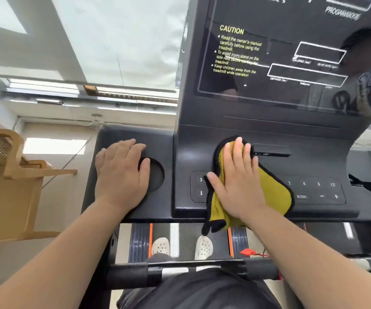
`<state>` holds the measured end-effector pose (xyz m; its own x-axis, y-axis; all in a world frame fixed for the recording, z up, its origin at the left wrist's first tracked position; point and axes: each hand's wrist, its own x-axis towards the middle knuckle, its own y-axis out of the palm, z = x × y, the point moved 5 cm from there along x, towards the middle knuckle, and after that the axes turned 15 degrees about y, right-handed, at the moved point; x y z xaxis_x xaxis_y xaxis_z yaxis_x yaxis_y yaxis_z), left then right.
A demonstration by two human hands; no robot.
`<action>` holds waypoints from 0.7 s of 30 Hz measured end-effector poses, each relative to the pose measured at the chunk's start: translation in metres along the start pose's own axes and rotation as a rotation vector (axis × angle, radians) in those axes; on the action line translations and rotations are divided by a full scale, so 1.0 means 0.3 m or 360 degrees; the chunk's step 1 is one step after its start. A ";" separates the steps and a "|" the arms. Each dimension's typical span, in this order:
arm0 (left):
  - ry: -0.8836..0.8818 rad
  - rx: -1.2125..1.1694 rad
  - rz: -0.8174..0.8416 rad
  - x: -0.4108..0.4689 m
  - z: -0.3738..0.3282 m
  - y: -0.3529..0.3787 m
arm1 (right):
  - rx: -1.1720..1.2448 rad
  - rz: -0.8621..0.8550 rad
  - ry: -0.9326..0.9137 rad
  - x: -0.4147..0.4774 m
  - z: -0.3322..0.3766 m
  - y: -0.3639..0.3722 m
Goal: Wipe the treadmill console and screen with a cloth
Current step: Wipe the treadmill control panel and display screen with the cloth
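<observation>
A black treadmill console [242, 132] fills the middle and right of the view, with its glossy dark screen [291, 63] above, printed with a yellow CAUTION text. A yellow cloth with black edging [273, 192] lies on the button panel, one corner hanging over the front edge. My right hand [238, 179] presses flat on the cloth with straight fingers. My left hand [122, 172] rests flat on the console's left wing, partly over a round cup recess [156, 177].
A black handlebar [180, 273] crosses in front of my body. Below it are the treadmill belt and my white shoes [203, 246]. A red safety clip [246, 252] hangs near the bar. A wooden chair [8, 179] stands at the left, beside a window.
</observation>
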<state>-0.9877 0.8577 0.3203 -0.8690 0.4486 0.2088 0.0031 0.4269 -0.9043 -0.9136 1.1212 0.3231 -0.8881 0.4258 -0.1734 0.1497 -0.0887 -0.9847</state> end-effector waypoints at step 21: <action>0.0016 -0.0158 -0.0087 -0.002 0.013 -0.005 | -0.0253 0.0142 -0.0633 -0.176 0.005 0.032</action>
<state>-0.9891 0.8538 0.3203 -0.8641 0.4303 0.2612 0.0052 0.5265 -0.8502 -0.8661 1.0964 0.3228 -0.9622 0.0398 -0.2693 0.2710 0.0439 -0.9616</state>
